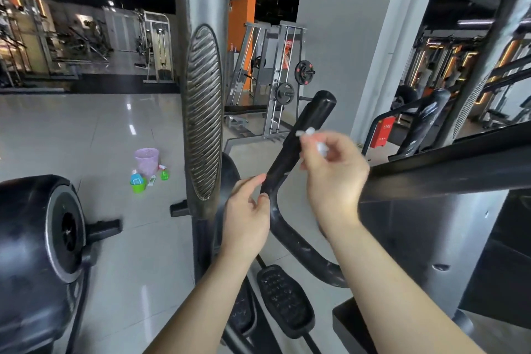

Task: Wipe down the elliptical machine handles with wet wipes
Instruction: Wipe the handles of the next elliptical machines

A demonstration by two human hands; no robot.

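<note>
Handle [298, 138] sits between hands, left hand [247, 210] pinching it, right hand [333, 172] pinching wipe [314, 138]

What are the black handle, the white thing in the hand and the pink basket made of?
The handle looks like matte black rubber or foam, dull and scuffed. The wipe in the right hand seems soft cloth, crumpled. The basket looks plastic, with a mesh wall.
</note>
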